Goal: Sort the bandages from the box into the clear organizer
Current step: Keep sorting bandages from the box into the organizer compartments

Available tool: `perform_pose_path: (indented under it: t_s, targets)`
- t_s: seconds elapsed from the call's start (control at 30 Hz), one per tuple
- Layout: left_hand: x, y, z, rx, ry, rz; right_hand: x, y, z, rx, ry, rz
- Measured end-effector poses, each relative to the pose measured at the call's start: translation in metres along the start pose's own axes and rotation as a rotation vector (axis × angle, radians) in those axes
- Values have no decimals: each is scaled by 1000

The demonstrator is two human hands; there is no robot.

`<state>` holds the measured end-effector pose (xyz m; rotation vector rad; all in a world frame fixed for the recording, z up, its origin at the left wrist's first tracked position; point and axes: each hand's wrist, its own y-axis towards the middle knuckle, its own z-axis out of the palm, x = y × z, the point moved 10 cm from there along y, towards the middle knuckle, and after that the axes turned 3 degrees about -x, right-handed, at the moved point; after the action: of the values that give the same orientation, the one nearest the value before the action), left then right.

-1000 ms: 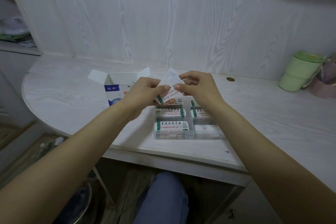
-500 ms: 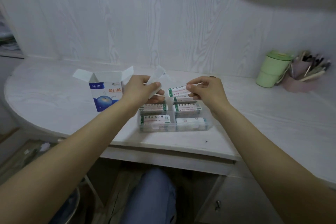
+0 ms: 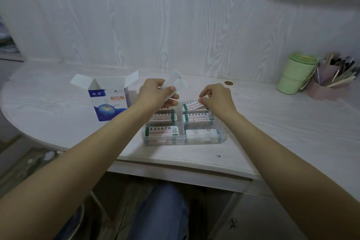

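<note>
While the left hand (image 3: 155,94) grips thin white bandages (image 3: 172,82), the right hand (image 3: 218,99) pinches one flat printed bandage (image 3: 191,106) over the clear plastic organizer (image 3: 183,140)'s far compartment, partly hiding it.

Clear plastic organizer (image 3: 222,138), wood-grain desk (image 3: 292,122)

The clear organizer (image 3: 183,132) stands on the desk (image 3: 292,132), near its front edge. The open bandage box (image 3: 109,101) stands upright to the left of it, a little further back. The left hand (image 3: 155,96) is above the back left part of the organizer and holds a stack of bandages (image 3: 172,82). The right hand (image 3: 218,98) is above the back right part and pinches one bandage (image 3: 192,105) over the back right compartment. Bandages lie in the four compartments in front. A lidded cup (image 3: 296,73) stands far right at the wall, a pen holder (image 3: 327,82) just right of it.
</note>
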<state>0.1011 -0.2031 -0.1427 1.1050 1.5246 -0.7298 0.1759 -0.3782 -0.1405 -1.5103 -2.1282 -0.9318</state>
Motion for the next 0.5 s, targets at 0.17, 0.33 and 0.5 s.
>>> perform_pose_path:
  t_s: [0.17, 0.33, 0.5]
  targets:
    - [-3, 4, 4, 8, -18, 14, -2, 2, 10, 77, -208, -17]
    - [-8, 5, 16, 45, 76, 52, -3, 3, 11, 111, -339, -7]
    - [-13, 6, 40, 165, 373, 129, -3, 5, 0, 80, -358, 28]
